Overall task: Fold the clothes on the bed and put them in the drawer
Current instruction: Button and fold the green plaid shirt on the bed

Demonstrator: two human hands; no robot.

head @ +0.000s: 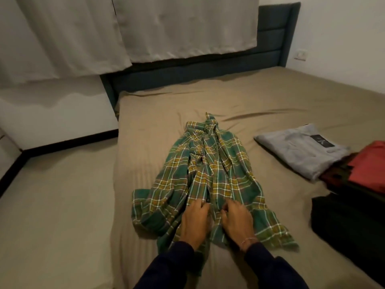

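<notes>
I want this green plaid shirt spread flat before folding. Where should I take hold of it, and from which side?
Probably at the two front edges near the hem of the green-and-yellow plaid flannel shirt, coming from the near end, where the left hand and right hand already rest. The collar points away and the fabric bunches toward the middle, so pulling each grip outward should open it.

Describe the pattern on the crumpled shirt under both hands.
Green and mustard-yellow plaid shirt with thin white lines; head view.

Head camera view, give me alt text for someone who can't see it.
Two hands, left and right, grip the near hem of a rumpled green plaid shirt on a tan bed. A folded grey garment and a red one lie to the right.
</notes>
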